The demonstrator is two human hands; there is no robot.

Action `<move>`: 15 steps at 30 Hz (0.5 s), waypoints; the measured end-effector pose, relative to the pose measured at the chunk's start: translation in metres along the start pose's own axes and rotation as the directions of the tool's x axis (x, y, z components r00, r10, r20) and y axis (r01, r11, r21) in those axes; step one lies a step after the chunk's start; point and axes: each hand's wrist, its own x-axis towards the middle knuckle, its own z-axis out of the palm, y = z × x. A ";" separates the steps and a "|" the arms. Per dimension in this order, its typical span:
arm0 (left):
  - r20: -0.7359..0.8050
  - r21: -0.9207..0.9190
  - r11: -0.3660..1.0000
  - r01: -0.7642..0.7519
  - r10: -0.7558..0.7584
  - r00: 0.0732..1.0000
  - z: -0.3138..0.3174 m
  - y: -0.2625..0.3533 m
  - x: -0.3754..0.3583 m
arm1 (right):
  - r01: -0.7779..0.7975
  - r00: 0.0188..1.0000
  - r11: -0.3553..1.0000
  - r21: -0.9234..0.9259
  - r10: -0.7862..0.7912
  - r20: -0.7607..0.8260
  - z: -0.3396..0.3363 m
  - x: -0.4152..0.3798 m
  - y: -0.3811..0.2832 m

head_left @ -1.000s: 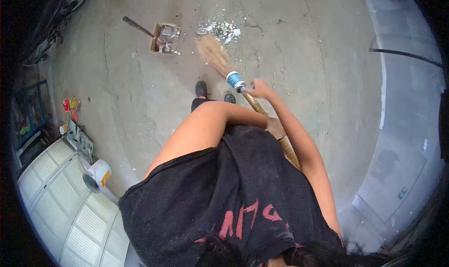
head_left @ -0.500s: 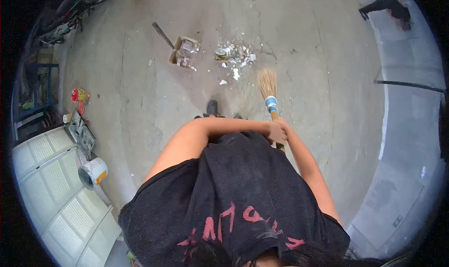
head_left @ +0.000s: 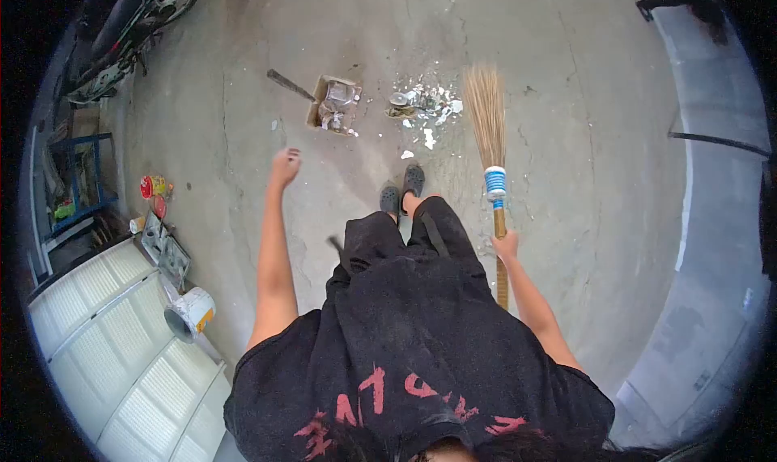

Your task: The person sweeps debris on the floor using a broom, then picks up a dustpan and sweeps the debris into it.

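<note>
My right hand [head_left: 506, 245] is closed around the wooden handle of a stick broom [head_left: 487, 130]. The broom's bristles fan out away from me, beside a scatter of broken white debris [head_left: 437, 102]. Blue and white wrapping binds the bristles above the handle. My left hand [head_left: 285, 167] is held out over the floor with its fingers loosely apart, and nothing shows in it. Beyond it is a dustpan [head_left: 313, 122] made like a cut-open box, with a dark stick handle [head_left: 289, 83]. Clear plastic and white scraps lie inside the pan.
A motorcycle [head_left: 121, 41] stands at the far left. Along the left side are a red and yellow container [head_left: 151, 187], a white bucket [head_left: 193, 312] and a pale louvred panel [head_left: 121, 341]. A grey raised ledge [head_left: 712, 219] runs down the right, with a dark animal [head_left: 692, 5] at its far end.
My left hand has let go of the broom handle and swung out to the left, toward the dustpan. The broom, now in my right hand alone, has shifted slightly right and stands more upright.
</note>
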 end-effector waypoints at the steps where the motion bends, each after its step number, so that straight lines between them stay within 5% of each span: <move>1: -0.063 0.086 0.996 0.000 0.005 0.998 -0.007 -0.004 0.010 | 0.022 1.000 0.994 0.103 -0.020 -0.019 0.002 0.011 -0.006; 2: -0.059 0.093 0.995 0.023 -0.017 0.998 -0.007 -0.005 0.020 | 0.022 1.000 0.995 0.099 -0.023 0.005 0.002 0.025 -0.011; 4: -0.148 0.092 0.994 0.055 -0.041 0.988 -0.022 0.007 0.039 | -0.373 0.908 0.798 0.474 0.208 0.364 0.008 0.048 -0.032; 11: -0.266 0.532 0.846 0.024 0.140 0.954 -0.065 0.073 0.145 | -0.501 0.847 0.725 0.472 0.298 0.441 0.025 0.108 -0.082; 13: -0.163 0.820 0.572 0.003 0.229 0.960 -0.064 0.068 0.179 | -0.530 0.832 0.711 0.463 0.329 0.448 0.030 0.112 -0.086; 15: -0.044 0.889 0.457 -0.036 0.162 0.986 -0.060 0.055 0.210 | -0.585 0.795 0.685 0.434 0.379 0.474 0.035 0.104 -0.088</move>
